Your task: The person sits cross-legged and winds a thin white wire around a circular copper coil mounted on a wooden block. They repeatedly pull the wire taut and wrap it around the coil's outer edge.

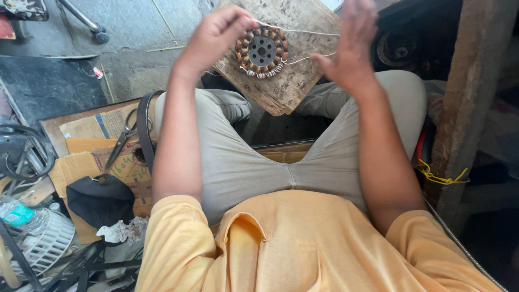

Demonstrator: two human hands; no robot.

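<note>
Your left hand [216, 33] pinches a pale thread [303, 31] just beside the round wound stator [261, 52], which lies near the middle of a worn wooden board [286, 81] propped between your knees above the floor. Your right hand [351, 46], blurred, is raised with fingers spread beside the board's right edge, where a second strand of thread meets it. Scissors [123, 141] lie on cardboard [81, 162] well to the left.

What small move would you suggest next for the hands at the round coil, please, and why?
Probably draw the white cord taut: the left hand pinches it at the wound ring, and the right hand carries slack strands.
</note>
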